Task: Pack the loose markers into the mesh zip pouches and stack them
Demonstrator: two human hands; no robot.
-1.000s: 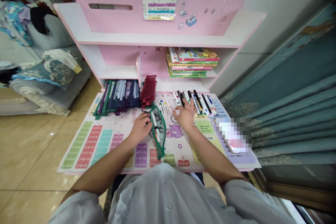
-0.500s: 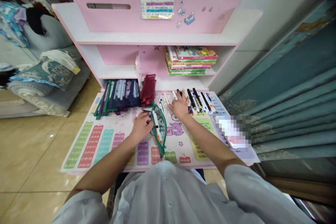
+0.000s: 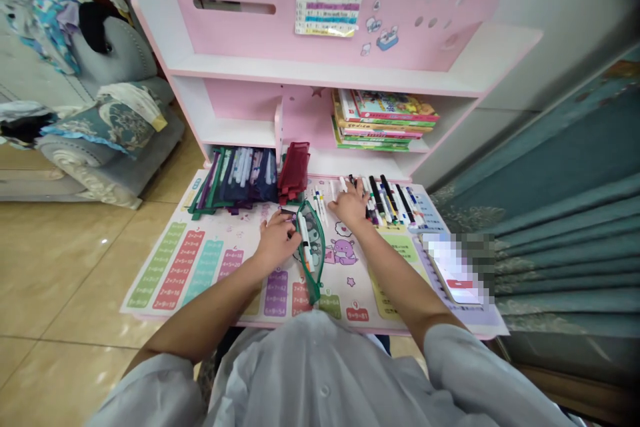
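Lying at the back left of the table (image 3: 220, 303): one stack of filled mesh pouches (image 3: 240, 177), probably soft and sliding if pulled from below. My left grip (image 3: 278, 240): half curled at the near pouch's left edge; whether it pinches the fabric I cannot tell. Red pouches (image 3: 295, 170), behind, bunched, limp-looking. One green-edged pouch (image 3: 316, 241), before me, mouth gaping, pens (image 3: 305, 235) inside: likely light and floppy, best held by the rim so the mouth stays spread. Slim white pens (image 3: 320, 205), a few, beside it: light, stiff, apt to roll. My right grip (image 3: 350, 207): fingers bent and spread over the near end of the marker row (image 3: 389, 195); whether anything is held I cannot tell. Markers: smooth, rigid, best taken mid-barrel. Phone (image 3: 453, 273), far right: flat, likely slippery.
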